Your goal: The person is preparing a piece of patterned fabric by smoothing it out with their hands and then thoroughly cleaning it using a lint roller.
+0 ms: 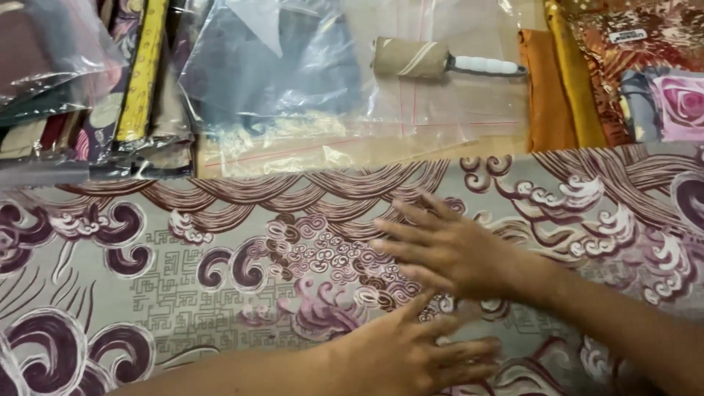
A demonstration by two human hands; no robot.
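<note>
A large patterned cloth (183, 279), grey-beige with maroon swirls and pink cloud shapes, lies spread flat across the near half of the view. My right hand (444, 249) comes in from the right and rests palm down on it, its fingers spread and pointing left. Just below, my left hand (411, 356) reaches in from the lower left and also lies flat on the cloth, fingers pointing right. The two hands are close together, nearly touching. Neither hand holds anything.
Behind the cloth lie clear plastic bags (293, 81), one with dark fabric inside. A lint roller (433, 60) with a white handle rests on them. Bagged folded fabrics (88, 95) are stacked at the far left. Orange and floral fabrics (601, 73) lie at the far right.
</note>
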